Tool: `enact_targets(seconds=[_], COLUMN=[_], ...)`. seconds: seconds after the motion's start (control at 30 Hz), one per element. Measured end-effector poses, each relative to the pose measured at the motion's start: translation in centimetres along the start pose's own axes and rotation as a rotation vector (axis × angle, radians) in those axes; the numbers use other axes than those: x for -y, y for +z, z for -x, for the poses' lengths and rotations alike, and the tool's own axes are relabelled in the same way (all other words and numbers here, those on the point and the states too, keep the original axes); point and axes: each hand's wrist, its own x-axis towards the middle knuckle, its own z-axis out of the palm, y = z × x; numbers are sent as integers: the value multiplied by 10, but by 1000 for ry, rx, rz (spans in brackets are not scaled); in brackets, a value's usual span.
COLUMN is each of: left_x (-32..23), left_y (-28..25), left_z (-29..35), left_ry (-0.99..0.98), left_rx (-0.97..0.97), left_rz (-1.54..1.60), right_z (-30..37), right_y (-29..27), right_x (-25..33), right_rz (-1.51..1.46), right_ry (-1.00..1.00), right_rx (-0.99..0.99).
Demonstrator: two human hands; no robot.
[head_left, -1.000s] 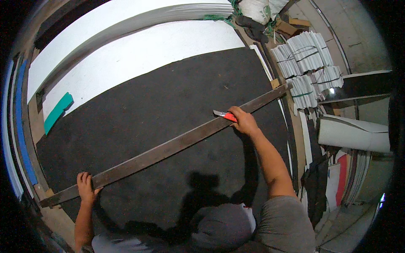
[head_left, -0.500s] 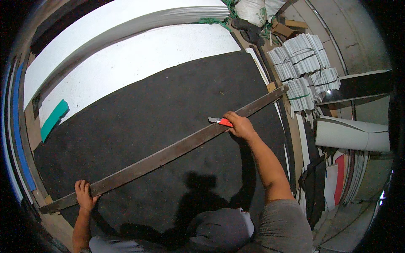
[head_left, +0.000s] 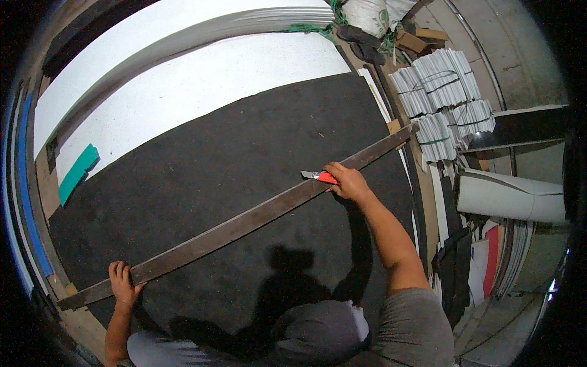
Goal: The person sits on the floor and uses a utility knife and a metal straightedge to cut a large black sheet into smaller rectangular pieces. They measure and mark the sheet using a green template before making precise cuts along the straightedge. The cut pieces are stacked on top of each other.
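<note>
A long dark straightedge bar (head_left: 229,237) lies slantwise across a big black sheet (head_left: 232,165), its right end farther away than its left. Near the bar's left end, my left hand (head_left: 124,284) is closed around it, fingers over the far edge and thumb on the near side. My right hand (head_left: 347,182) rests over the bar right of its middle and grips a red box cutter (head_left: 325,177). The cutter's blade is out and points left, just beyond the bar's far edge. The fingertips under the right hand are partly hidden.
White sheets (head_left: 202,73) lie beyond the black one, with a stack curving behind. A green strip (head_left: 78,174) sits at the left edge. Tied white bundles (head_left: 443,79), a white roll (head_left: 513,194) and upright boards (head_left: 516,257) stand on the right.
</note>
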Motion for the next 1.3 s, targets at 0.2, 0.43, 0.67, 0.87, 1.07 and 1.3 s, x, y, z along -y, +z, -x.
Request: enact_targets(seconds=[0.2, 0.43, 0.67, 0.87, 1.07, 1.3], left_x=[-10, -28, -45, -40, -37, -33], left_y=[-14, -30, -31, -33, -35, -30], left_z=[-6, -53, -73, -65, -64, -70], left_ry=[-11, -226, -224, -273, -249, -229], left_rx=[20, 194, 87, 137, 182, 179], left_rz=[72, 65, -19, 7, 16, 62], right_z=[-2, -3, -3, -10, -41, -86], right_y=[-12, -4, -6, -24, 38, 101], right_x=[9, -2, -3, 94, 247, 361], right_rz=[-71, -54, 0, -137, 59, 38], right_ry=[-13, 0, 22, 87, -218, 94], right_rx=[17, 49, 51, 56, -50, -50])
